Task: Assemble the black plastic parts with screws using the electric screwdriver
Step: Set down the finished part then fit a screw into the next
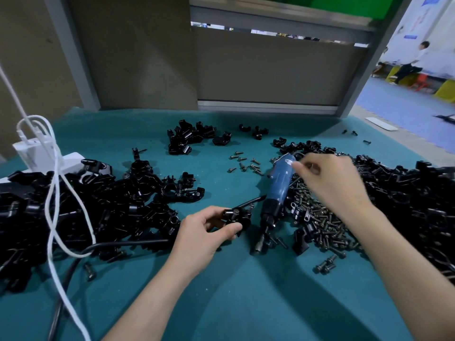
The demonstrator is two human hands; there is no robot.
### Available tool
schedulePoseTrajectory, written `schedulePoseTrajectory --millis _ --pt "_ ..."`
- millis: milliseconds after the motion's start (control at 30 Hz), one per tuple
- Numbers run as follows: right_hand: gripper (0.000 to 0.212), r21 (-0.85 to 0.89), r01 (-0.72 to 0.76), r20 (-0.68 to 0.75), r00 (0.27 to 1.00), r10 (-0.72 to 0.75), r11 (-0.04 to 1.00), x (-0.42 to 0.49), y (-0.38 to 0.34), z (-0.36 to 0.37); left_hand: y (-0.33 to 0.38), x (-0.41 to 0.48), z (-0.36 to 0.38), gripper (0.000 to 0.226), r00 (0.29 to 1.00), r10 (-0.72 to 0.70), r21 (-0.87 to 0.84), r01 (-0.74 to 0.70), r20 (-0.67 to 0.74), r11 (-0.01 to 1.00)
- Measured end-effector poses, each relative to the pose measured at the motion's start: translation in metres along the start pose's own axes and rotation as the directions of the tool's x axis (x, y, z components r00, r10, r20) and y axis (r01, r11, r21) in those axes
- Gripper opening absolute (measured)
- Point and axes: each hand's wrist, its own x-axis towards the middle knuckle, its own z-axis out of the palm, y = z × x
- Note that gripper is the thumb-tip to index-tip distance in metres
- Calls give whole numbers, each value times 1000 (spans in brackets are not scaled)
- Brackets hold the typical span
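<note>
Left hand [204, 232] is clasping a glossy black part [237, 216]; right hand [330, 178], grip unclear, is hovering over blue screwdriver [278, 188] on teal surface [234, 296].

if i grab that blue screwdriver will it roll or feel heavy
Probably rigid and fairly heavy: the blue screwdriver has a thick, solid-looking body. Its round barrel might roll if pushed, though the screw pile beside it may stop that.

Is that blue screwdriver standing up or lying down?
Lying down: the screwdriver rests on its side on the mat beside the screws, tip toward the person.
</note>
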Motion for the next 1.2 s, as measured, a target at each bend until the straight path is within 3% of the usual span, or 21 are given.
schedulePoseTrajectory --millis 67,100,200,267,367,433,667,833,933,1000,1100,1133,1200 --pt "37 -47 -140 -10 990 140 989 -4 18 0 0 -1 -1 21 1000 2 1 -2 5 1000" --pt "37 44 -149 -4 989 150 988 -8 19 -1 0 -1 -1 19 1000 4 -1 -4 3 1000" --pt "31 469 -131 213 977 32 873 -27 -4 4 1 0 0 16 1000 10 -17 -10 -2 1000" --pt "31 603 -162 377 921 -100 781 -40 -23 18 3 0 1 17 999 36 -62 -36 1 997" --pt "27 767 -266 419 897 -141 584 -51 -41 40 7 -2 2 19 998 56 -185 -57 -8 981" --pt "28 822 -247 365 920 -142 513 -54 -41 49 8 -2 1 21 998 57 -210 -58 -14 976" --pt "32 754 -94 280 941 -189 650 -53 -29 64 3 -3 1 41 991 125 -28 -124 39 992" --pt "35 749 -67 288 929 -233 659 -51 -24 65 4 -1 2 35 995 99 -61 -97 22 993" --pt "31 755 -144 350 913 -208 640 -51 -23 64 2 -1 2 36 996 86 -46 -86 2 995" --pt "27 770 -198 317 944 -94 606 -43 -16 54 2 -1 2 36 997 72 -52 -73 -32 996" --pt "32 607 -255 118 966 232 753 -12 6 41 3 -2 3 37 997 65 -46 -67 -33 997" --pt "38 511 -318 102 945 311 799 2 11 39 3 -3 3 38 997 66 -37 -67 -26 997" --pt "54 337 -448 219 893 394 828 25 15 46 3 -2 3 40 998 64 -41 -66 -29 997"
